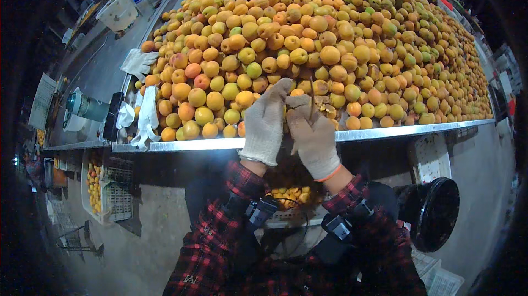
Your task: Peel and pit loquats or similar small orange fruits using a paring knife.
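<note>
A large heap of apricots [330, 54] fills the metal-edged table in front of me. My left hand [266, 124], in a stained white knit glove, is held over the table's front edge with its fingers bent towards the right hand; what it grips, if anything, is hidden. Close beside it is my right hand [312, 133], in a similar glove with an orange cuff edge. A thin, dark, pointed tool [312, 94] stands up from its fingers, its kind not clear. Below and between my wrists, a crate holds opened apricot pieces [293, 195].
Spare white gloves [146, 120] lie at the heap's left edge, near a clear bottle [88, 107] and a white bucket [119, 12]. A crate of apricots [108, 197] stands on the floor at left. To the right are a round black-topped object [438, 214] and a white container [431, 157].
</note>
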A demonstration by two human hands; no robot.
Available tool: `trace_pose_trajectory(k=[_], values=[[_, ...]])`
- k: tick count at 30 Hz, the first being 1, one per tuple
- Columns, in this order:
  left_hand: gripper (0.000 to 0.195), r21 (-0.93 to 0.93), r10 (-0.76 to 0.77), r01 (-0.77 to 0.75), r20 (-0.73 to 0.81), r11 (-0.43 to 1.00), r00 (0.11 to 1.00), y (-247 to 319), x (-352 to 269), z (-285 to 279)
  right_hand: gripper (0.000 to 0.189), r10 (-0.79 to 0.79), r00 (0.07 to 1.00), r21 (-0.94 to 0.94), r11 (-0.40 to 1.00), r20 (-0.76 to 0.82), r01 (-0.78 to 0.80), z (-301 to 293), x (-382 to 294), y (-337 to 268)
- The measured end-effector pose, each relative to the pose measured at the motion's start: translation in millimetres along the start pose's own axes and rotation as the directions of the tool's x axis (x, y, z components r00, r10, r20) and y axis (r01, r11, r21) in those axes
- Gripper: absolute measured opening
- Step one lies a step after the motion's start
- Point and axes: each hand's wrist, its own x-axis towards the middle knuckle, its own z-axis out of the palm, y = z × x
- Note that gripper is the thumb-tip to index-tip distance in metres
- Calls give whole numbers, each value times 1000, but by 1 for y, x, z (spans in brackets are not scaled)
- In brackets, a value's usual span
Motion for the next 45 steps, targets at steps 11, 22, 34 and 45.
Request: trace_pose_trajectory(k=[11, 22, 34, 45], values=[[61, -723, -421, 404, 171, 560, 891, 10, -3, -14, 22, 435, 693, -78, 872, 575, -483, -58, 23, -45], [38, -561, -307, 460, 349, 688, 885, -12, -17, 2, 31, 214, 976, 718, 686, -44, -118, -66, 44, -38], [31, -79, -368, 430, 393, 899, 843, -9, -32, 27, 34, -110, 947, 148, 976, -301, 160, -62, 52, -27], [31, -15, -265, 284, 313, 959, 912, 3, -38, 25, 26, 2, 996, 343, 939, -94, 31, -66, 44, -32]])
